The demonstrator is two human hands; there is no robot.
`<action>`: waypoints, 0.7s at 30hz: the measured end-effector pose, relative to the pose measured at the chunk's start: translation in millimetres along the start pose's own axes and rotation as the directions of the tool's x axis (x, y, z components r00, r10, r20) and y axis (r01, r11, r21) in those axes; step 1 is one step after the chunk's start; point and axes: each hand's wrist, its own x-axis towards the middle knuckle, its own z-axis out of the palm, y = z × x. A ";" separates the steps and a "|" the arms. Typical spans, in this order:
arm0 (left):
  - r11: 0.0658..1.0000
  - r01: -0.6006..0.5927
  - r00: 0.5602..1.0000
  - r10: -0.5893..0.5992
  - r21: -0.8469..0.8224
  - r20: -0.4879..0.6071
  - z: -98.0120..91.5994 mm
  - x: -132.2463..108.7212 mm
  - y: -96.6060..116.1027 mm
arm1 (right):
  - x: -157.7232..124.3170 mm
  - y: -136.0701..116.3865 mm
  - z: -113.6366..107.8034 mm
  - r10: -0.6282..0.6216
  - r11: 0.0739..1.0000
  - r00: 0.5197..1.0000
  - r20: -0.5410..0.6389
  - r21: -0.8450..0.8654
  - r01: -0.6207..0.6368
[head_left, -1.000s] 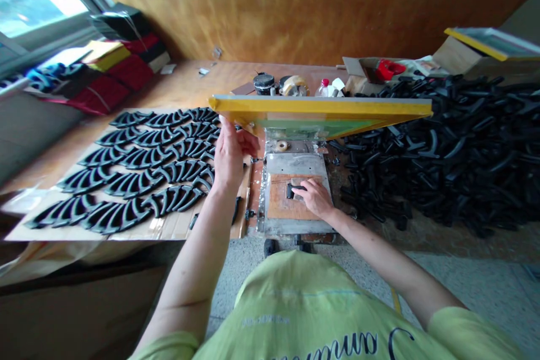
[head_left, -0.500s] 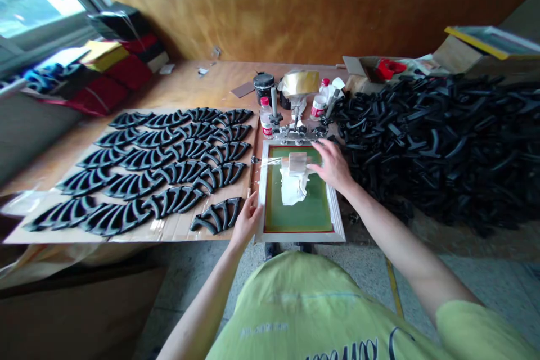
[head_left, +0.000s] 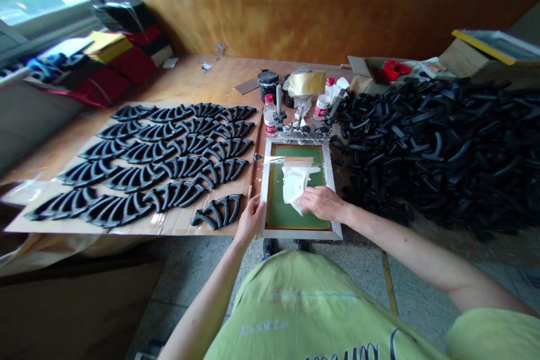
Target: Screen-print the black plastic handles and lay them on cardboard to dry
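A screen-printing frame [head_left: 337,230] with green mesh lies flat in front of me, white ink [head_left: 294,180] smeared on it. My left hand [head_left: 250,218] grips the frame's near left edge. My right hand [head_left: 323,203] is closed on a squeegee, mostly hidden under the fingers, low on the mesh at the near end of the ink. Several black curved plastic parts [head_left: 169,152] lie in rows on a cardboard sheet [head_left: 139,228] to the left.
A big heap of black parts [head_left: 442,140] fills the right of the wooden table. Bottles and a dark jar [head_left: 268,84] stand behind the frame's hinge clamp [head_left: 301,129]. Boxes [head_left: 476,56] sit far right; folded red and yellow cloth [head_left: 109,62] lies far left.
The screen frame came down from raised to flat. My left hand went to its near left edge. My right hand left the part on the platen and drew towards me across the mesh.
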 end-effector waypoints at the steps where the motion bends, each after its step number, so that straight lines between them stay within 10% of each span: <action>1: 1.000 0.003 1.000 -0.003 -0.004 -0.007 0.0 -0.2 0.2 | 2.2 3.0 -2.3 0.009 0.999 1.000 -0.002 0.031 -0.009; 14: 0.994 0.021 0.997 -0.013 -0.108 0.079 -4.0 -2.7 6.7 | 6.0 3.6 6.0 0.138 0.988 0.979 -0.151 0.094 -0.124; 21: 0.969 0.035 0.995 -0.010 -0.246 0.101 -22.6 -15.2 59.8 | 48.7 49.9 -52.3 0.495 0.868 0.804 -0.329 0.140 -0.477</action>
